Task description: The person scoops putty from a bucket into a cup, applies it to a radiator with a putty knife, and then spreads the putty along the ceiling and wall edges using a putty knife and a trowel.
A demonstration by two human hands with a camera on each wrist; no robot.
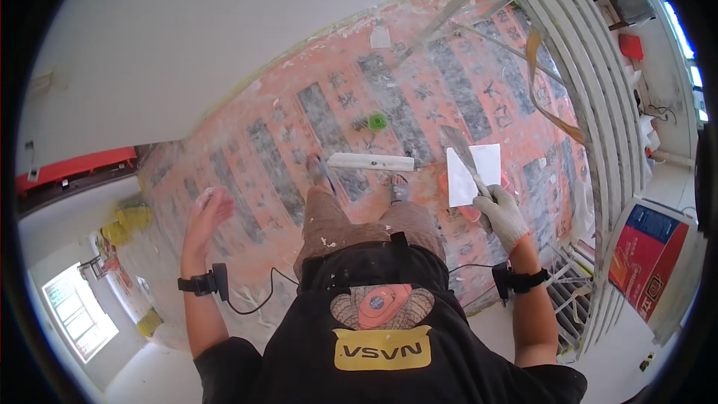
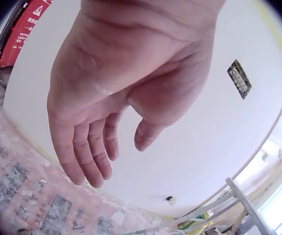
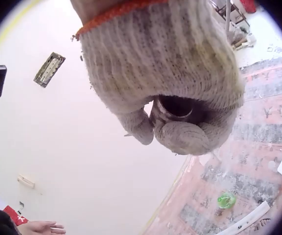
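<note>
My gloved right hand (image 1: 503, 217) grips the handle of a long flat-bladed metal tool (image 1: 462, 151), its dull blade pointing forward. In the right wrist view the white knit glove (image 3: 160, 63) curls round a hollow, tubular handle end (image 3: 178, 108). Beneath the blade in the head view, a white sheet (image 1: 490, 166) overlaps an orange-red object (image 1: 470, 214). My bare left hand (image 1: 209, 213) hangs out to the left with relaxed fingers and an empty palm. Its fingers (image 2: 84, 152) point downward in the left wrist view, with the white wall (image 2: 180, 152) behind.
A long white bar (image 1: 370, 161) lies across the floor before my feet, with a green object (image 1: 376, 121) beyond it. Patterned red covering (image 1: 277, 172) spreads over the floor. At right stands a metal frame (image 1: 598, 67), near a printed red and blue bag (image 1: 651, 247).
</note>
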